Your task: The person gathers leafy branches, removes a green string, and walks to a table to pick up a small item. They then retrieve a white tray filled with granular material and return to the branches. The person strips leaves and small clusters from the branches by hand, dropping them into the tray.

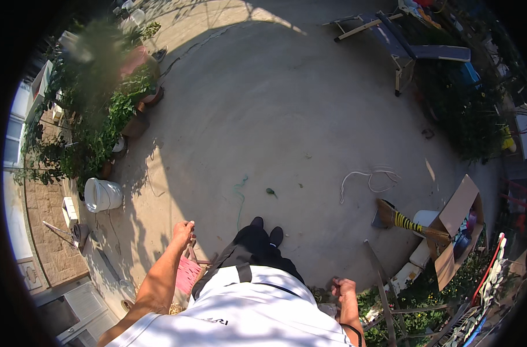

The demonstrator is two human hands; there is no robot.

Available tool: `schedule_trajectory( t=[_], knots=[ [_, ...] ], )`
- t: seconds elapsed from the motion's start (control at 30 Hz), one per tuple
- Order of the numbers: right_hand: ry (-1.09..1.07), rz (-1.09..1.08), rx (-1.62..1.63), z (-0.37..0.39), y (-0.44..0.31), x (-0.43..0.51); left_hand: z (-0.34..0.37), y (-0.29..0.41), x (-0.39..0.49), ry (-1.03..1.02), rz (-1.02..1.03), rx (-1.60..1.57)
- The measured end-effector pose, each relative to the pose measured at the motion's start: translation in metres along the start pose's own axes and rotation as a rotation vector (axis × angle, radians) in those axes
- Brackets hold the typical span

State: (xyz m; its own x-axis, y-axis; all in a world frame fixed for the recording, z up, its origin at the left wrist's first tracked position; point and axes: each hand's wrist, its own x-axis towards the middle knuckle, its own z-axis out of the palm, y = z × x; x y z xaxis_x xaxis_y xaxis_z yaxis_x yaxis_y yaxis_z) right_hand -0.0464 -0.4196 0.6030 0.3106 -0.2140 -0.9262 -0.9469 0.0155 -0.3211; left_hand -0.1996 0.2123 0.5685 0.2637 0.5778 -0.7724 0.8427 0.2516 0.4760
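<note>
My left hand (184,232) hangs out to the side with its fingers curled in; nothing shows in it. Below it stands a low stool with a pink woven seat (187,274), partly hidden by my arm and trousers. On the other side my right hand (344,288) is loosely closed, also with nothing visible inside, close to plants at the ground's edge. Before my dark shoes (276,236) a small dark green object (270,191), perhaps a fruit, lies on the concrete floor (263,108). A thin green string (241,195) trails beside it.
A white cord (370,174) lies looped ahead on the right. Nearby are a broom (406,222) and an open cardboard box (456,217) with things inside. Potted plants (133,93) and a white bucket (103,195) line the left. A folding lounger (387,39) stands far right.
</note>
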Motion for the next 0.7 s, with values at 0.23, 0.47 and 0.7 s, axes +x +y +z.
schedule_trajectory(
  t=[0.23,0.47,0.7],
  knots=[
    [-0.003,-0.092,-0.265,0.067,-0.136,0.028,0.019,-0.081,-0.002,0.101,-0.315,-0.234],
    [-0.087,-0.137,-0.181,0.144,-0.241,0.027,0.022,-0.100,0.019,0.213,-0.634,-0.423],
    [-0.097,-0.112,-0.227,0.188,-0.290,0.046,0.022,0.023,0.125,0.228,-0.445,-0.439]
  ],
)
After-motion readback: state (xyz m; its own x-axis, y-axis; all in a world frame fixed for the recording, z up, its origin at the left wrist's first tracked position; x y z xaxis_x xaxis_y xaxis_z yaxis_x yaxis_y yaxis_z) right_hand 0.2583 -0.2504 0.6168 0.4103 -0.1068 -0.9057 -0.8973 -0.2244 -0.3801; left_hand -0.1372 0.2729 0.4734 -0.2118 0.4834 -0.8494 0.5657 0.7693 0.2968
